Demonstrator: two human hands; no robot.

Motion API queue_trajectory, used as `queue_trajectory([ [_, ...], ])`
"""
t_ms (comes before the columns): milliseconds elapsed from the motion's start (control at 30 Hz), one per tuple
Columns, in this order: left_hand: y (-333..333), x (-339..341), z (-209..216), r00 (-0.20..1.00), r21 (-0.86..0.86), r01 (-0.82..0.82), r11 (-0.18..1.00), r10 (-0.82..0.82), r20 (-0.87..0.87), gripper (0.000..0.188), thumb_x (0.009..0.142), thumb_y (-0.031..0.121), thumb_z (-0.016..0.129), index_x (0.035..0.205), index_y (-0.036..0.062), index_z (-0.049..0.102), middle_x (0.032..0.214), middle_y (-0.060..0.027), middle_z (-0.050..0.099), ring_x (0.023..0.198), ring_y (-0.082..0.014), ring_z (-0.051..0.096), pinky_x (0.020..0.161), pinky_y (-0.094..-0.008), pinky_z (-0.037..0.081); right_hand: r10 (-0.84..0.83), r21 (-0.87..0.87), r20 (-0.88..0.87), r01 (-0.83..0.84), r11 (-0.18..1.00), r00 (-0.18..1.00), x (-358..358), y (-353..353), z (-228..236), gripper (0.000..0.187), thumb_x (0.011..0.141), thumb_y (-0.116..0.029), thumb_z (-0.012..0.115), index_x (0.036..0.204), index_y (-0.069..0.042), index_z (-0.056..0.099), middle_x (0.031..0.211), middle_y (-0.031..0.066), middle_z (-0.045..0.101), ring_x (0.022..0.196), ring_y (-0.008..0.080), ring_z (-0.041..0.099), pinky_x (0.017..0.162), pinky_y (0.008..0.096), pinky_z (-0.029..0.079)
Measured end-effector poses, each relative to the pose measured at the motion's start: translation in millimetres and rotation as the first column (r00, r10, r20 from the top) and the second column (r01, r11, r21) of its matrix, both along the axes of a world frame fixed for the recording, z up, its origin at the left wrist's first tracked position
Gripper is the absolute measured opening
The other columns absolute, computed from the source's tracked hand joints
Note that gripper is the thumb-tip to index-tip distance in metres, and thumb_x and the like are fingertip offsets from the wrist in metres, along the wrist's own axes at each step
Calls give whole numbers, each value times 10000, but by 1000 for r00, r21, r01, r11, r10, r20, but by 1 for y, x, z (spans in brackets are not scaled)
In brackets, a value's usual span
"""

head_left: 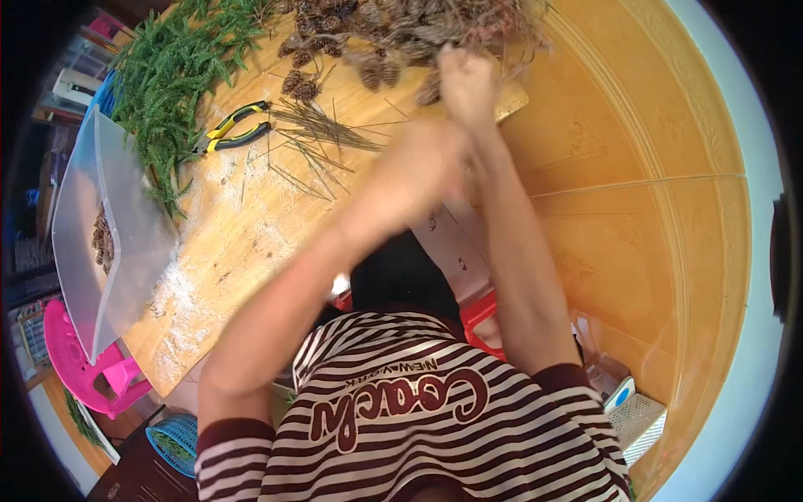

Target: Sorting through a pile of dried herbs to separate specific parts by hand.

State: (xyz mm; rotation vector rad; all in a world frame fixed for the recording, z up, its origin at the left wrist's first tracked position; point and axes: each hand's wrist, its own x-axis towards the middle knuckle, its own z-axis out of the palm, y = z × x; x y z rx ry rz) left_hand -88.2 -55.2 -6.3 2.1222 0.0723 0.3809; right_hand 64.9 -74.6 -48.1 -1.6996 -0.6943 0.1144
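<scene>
Brown just beyond the knuckles: holding the right hand (468,88) curled like a fist at the lower border of a heap of pine cones (381,71), with one cone close beside it on the left. Cannot tell whether pinching a stem or closed on nothing. Placing the left hand (422,163) just below, overlapping the right wrist as seen from above; too blurred to read the fingers, so cannot say whether gripping or loose. At the far end of the wooden table (242,226), see that same heap tangled with dry twigs (502,29). Left of the hands, find a loose scatter of thin dark stalks (326,130), then pliers (234,140) with yellow and black handles spread apart, lying near a mass of green sprigs (188,75). Nearer the body, note white flecks (176,293) strewn over the tabletop. By its left edge, see a translucent plastic bin (146,259) with more brown cones (102,241) showing inside. Lower on that side, find a pink plastic seat (60,351) and a blue basket (186,425). Between the arms, wearing a maroon and cream striped shirt (401,368). Far to the right, see an orange-brown wooden panel (602,251)
</scene>
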Motion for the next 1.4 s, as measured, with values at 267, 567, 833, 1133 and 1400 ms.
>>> queue_trajectory([
  [267,49,-94,98,862,-1,-507,862,506,28,308,932,256,465,874,-22,583,701,-50,518,593,-126,485,557,-292,404,263,60,-350,-259,964,899,-5,-2,24,350,939,-263,556,642,-84,518,526,-32,447,451,49,397,403,206,283],
  [567,184,-307,123,357,347,-844,409,911,-205,359,951,333,520,1119,31,618,854,-7,583,676,-54,510,585,-213,399,458,162,-514,-443,882,725,8,-11,28,251,942,-232,566,744,-86,517,618,-21,473,474,50,392,417,200,278],
  [833,117,-187,104,633,397,-758,518,730,256,305,927,215,577,1150,9,609,1077,-98,640,966,-171,610,841,-267,461,469,184,-531,-444,877,706,19,-34,33,236,935,-202,575,737,-99,500,631,-26,474,496,53,391,439,188,285],
  [1133,57,16,31,926,274,-299,914,348,-149,588,905,511,505,1057,-51,592,883,-174,662,827,-214,640,698,-336,481,577,207,-486,-555,806,657,10,-32,37,184,947,-196,552,788,-104,551,628,-45,480,511,41,405,444,180,282],
  [1400,39,37,19,949,79,-255,964,265,-172,461,955,347,414,774,-37,593,695,-271,601,729,-387,625,666,-470,486,386,112,-224,-370,922,895,9,-16,7,240,952,-185,536,732,-94,564,602,-65,457,519,18,396,444,185,284],
])
